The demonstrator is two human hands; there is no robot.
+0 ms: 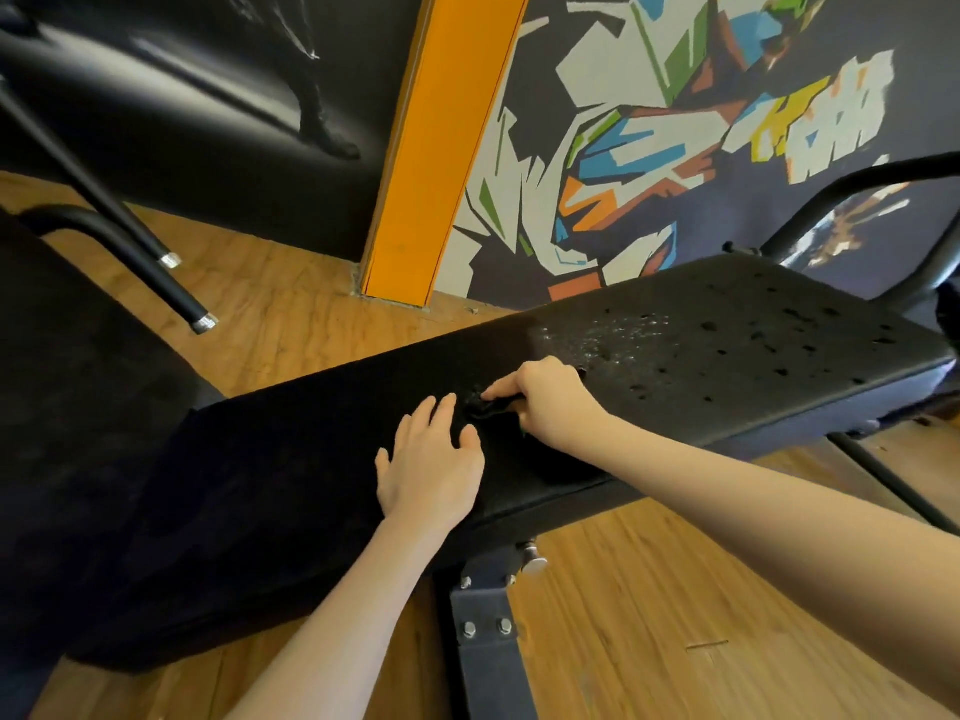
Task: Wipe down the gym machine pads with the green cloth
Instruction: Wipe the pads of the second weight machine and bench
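Note:
A long black bench pad [727, 356] runs across the middle of the view, with worn holes and pale scuffs toward its right end. My right hand [545, 402] grips a dark bunched cloth [488, 407] and presses it onto the pad. The cloth looks almost black here, and only its crumpled edge shows under my fingers. Just left of the cloth, my left hand [431, 465] lies flat on the pad with fingers spread.
A second dark pad [78, 407] fills the left side. The bench's metal post [485, 626] with bolts stands below it on the wooden floor. Black bars [130, 241] slant in at the upper left. An orange pillar [436, 148] and a painted wall stand behind.

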